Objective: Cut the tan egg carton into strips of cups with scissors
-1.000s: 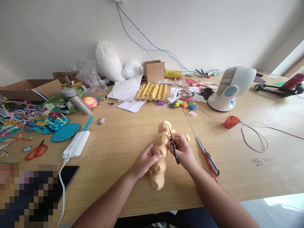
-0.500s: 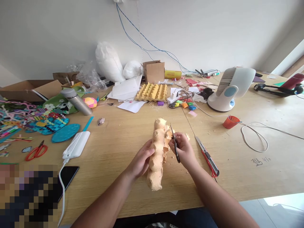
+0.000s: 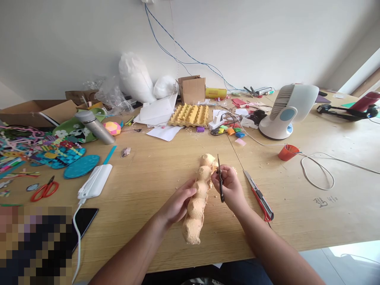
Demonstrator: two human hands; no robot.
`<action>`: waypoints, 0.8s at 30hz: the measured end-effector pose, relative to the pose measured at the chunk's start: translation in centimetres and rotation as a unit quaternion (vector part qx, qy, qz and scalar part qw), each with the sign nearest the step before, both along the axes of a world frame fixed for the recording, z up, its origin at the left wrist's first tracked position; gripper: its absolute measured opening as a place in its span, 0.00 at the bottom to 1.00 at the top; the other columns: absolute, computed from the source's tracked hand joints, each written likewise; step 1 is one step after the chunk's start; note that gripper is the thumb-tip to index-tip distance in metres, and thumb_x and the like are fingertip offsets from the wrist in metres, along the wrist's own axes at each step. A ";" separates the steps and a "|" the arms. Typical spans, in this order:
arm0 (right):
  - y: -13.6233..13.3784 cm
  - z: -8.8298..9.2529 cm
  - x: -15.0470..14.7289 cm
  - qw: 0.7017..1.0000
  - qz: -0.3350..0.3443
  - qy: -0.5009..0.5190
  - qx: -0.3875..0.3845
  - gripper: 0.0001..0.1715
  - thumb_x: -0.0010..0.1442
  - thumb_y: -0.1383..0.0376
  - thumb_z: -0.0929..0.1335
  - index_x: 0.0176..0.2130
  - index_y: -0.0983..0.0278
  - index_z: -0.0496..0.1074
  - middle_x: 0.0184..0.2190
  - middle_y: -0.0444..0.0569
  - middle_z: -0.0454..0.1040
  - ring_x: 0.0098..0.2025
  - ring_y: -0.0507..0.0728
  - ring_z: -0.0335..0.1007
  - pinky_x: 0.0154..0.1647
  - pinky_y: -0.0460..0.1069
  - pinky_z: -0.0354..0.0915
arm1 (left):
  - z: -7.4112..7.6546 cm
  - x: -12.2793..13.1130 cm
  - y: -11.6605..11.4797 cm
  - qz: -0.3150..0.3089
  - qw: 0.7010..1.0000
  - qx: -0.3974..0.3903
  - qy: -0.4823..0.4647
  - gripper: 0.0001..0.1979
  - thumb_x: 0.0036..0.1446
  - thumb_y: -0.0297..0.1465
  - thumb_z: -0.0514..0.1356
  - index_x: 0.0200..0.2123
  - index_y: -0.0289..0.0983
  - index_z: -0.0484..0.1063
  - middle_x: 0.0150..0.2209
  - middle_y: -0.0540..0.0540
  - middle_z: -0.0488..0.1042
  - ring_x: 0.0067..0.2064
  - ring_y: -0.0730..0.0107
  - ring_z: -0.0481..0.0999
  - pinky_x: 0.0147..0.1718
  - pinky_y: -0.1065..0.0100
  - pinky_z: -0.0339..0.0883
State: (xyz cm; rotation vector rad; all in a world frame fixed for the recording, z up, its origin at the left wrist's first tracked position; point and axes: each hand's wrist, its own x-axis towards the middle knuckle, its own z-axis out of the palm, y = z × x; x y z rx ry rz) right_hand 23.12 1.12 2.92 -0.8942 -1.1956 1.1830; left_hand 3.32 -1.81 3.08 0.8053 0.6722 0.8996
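My left hand (image 3: 178,200) grips a tan strip of egg carton (image 3: 196,208) by its left side, its row of rounded cups turned upward and its long axis pointing away from me. In my right hand (image 3: 230,184) is a small pair of dark scissors (image 3: 221,186), blades upward, just right of the strip's far part. More tan carton and crumbs lie partly hidden behind the strip and my right hand. To the right of that hand, a red and black box cutter (image 3: 259,198) rests on the table with its blade extended.
A yellow egg tray (image 3: 190,115) sits at the back. On the left are orange-handled scissors (image 3: 45,190), a white power bank (image 3: 95,181) and a steel bottle (image 3: 95,126). A white fan (image 3: 291,113) and orange cup (image 3: 287,152) stand right, near a loose white cable (image 3: 319,188).
The far end of the carton strip has swung right and toward me, and its cups now face up more. My right hand has barely shifted, with the scissors turned slightly more upright.
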 end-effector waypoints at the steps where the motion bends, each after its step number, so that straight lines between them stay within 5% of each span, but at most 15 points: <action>1: 0.0 0.1 0.0 1.000 0.000 0.003 0.001 0.21 0.58 0.60 0.77 0.46 0.56 0.66 0.32 0.41 0.74 0.35 0.54 0.71 0.39 0.50 0.66 | -0.1 0.0 0.0 -0.003 1.000 -0.003 0.000 0.25 0.61 0.41 0.67 0.60 0.39 0.75 0.42 0.43 0.75 0.38 0.67 0.73 0.36 0.68 0.70; 15: 0.4 -0.1 0.2 0.995 -0.064 -0.082 0.000 0.18 0.57 0.59 0.74 0.45 0.57 0.67 0.32 0.42 0.71 0.33 0.55 0.66 0.37 0.50 0.63 | 0.7 -0.2 0.2 0.035 0.998 0.015 -0.043 0.22 0.66 0.42 0.64 0.60 0.43 0.74 0.48 0.43 0.79 0.46 0.61 0.79 0.44 0.63 0.75; 19: 0.6 -0.2 0.4 0.994 -0.032 -0.107 -0.014 0.19 0.56 0.58 0.74 0.45 0.57 0.66 0.28 0.38 0.66 0.29 0.53 0.61 0.31 0.48 0.59 | 0.7 -0.4 0.5 0.089 0.993 0.039 -0.059 0.20 0.65 0.42 0.66 0.58 0.43 0.75 0.49 0.46 0.80 0.49 0.63 0.79 0.47 0.66 0.75; 24: 0.4 -0.1 0.2 0.994 -0.004 -0.108 -0.014 0.18 0.56 0.61 0.72 0.46 0.57 0.66 0.31 0.41 0.69 0.33 0.54 0.66 0.34 0.49 0.63 | 0.3 -0.6 0.7 0.122 0.988 0.087 -0.038 0.22 0.65 0.40 0.67 0.59 0.41 0.75 0.47 0.46 0.80 0.45 0.66 0.79 0.46 0.68 0.73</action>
